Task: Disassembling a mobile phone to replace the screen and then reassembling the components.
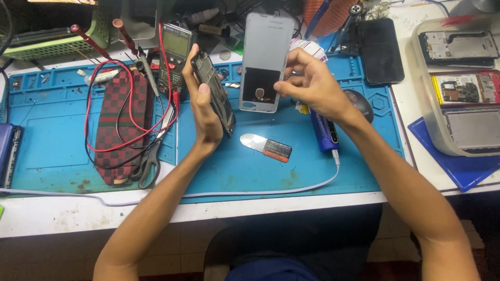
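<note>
Left hand grips an opened phone upright on edge above the blue mat. Right hand pinches the grey back cover (1 edge only), just beside it.

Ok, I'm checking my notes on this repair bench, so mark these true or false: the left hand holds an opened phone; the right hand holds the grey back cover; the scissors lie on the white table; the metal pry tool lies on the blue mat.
1. The left hand holds an opened phone: true.
2. The right hand holds the grey back cover: true.
3. The scissors lie on the white table: false, on the blue mat.
4. The metal pry tool lies on the blue mat: true.
</note>
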